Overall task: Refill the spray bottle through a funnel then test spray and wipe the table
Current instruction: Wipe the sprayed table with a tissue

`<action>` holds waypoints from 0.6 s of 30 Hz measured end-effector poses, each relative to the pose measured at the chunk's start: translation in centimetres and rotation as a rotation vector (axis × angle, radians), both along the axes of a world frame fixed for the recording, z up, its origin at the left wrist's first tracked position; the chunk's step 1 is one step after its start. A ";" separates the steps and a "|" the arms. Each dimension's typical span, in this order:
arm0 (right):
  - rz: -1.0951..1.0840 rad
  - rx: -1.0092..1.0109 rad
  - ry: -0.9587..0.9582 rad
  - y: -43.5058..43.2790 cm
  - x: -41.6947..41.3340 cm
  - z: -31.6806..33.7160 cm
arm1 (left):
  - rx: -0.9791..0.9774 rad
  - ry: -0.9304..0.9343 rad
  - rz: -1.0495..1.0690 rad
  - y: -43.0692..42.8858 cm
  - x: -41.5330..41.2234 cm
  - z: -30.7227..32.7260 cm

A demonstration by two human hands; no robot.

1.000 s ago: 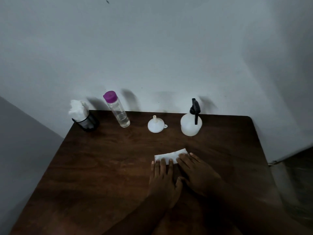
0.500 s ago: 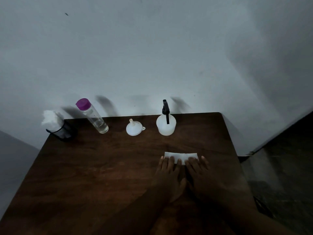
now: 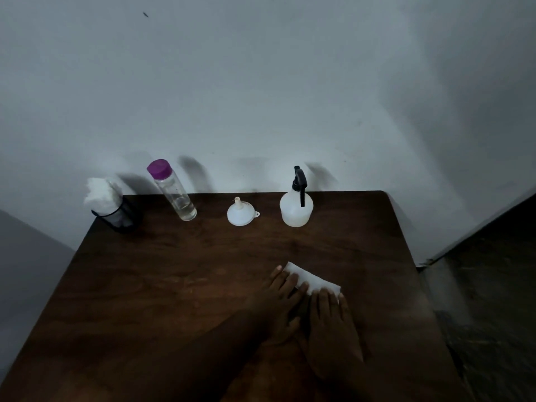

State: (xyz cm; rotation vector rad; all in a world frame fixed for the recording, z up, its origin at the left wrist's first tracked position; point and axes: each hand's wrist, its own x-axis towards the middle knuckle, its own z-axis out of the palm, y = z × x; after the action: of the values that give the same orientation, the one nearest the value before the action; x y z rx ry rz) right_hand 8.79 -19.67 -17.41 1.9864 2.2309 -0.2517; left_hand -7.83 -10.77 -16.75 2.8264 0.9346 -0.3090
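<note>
- My fingers (image 3: 285, 281) lie flat and straight, loosely side by side, not curled around anything; both hands press palm-down on a folded white tissue (image 3: 311, 280).
- The left hand (image 3: 275, 309) covers the tissue's near-left part; the right hand (image 3: 330, 329) sits just beside it, fingertips on the right end. The two hands touch or nearly touch at the thumbs.
- The tissue lies on the counter (image 3: 174, 285), right of centre and toward me, well apart from the things along the far edge.
- There the spray bottle (image 3: 296, 208) stands upright with its black trigger head on. I cannot tell its fill level in this dim light.
- The funnel (image 3: 240, 213) sits mouth-down, spout up, between the spray bottle and a clear bottle (image 3: 174, 192) with a purple cap, which holds only a little liquid at the bottom.
- A dark holder (image 3: 116, 216) stuffed with white tissues stands at the far-left corner.
- My judgement: with the head on and the funnel set aside, refilling looks done, likely the test spray too; I'm in the wiping step, and only finishing it and putting the tissue away remains.
- The counter is dark brown wood grain; I can't make out wet patches.
- Behind is a plain grey wall (image 3: 261, 97), dark floor (image 3: 493, 285) to the right; the room is dim.
</note>
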 end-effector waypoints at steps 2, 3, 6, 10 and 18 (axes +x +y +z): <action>-0.018 -0.021 0.014 -0.2 -1.6 0.2 | 0.002 0.002 -0.006 -0.1 -1.6 0.0; -0.027 -0.034 0.024 -0.3 -2.4 0.3 | 0.003 0.010 -0.009 -0.2 -2.2 0.0; -0.048 -0.057 0.050 -0.3 -4.9 0.6 | 0.009 0.026 -0.012 -0.2 -4.5 0.4; -0.052 -0.075 0.062 0.3 -8.4 0.6 | -0.016 0.033 0.003 0.2 -7.9 0.1; -0.024 -0.185 0.102 1.6 -16.0 0.4 | 0.051 0.046 0.046 0.9 -15.5 -0.1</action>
State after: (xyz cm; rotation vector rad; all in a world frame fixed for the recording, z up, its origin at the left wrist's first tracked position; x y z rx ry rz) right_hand -7.16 -18.07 -16.97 1.9443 2.1539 -0.5529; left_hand -23.34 -9.90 -16.80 2.8504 1.0300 -0.3506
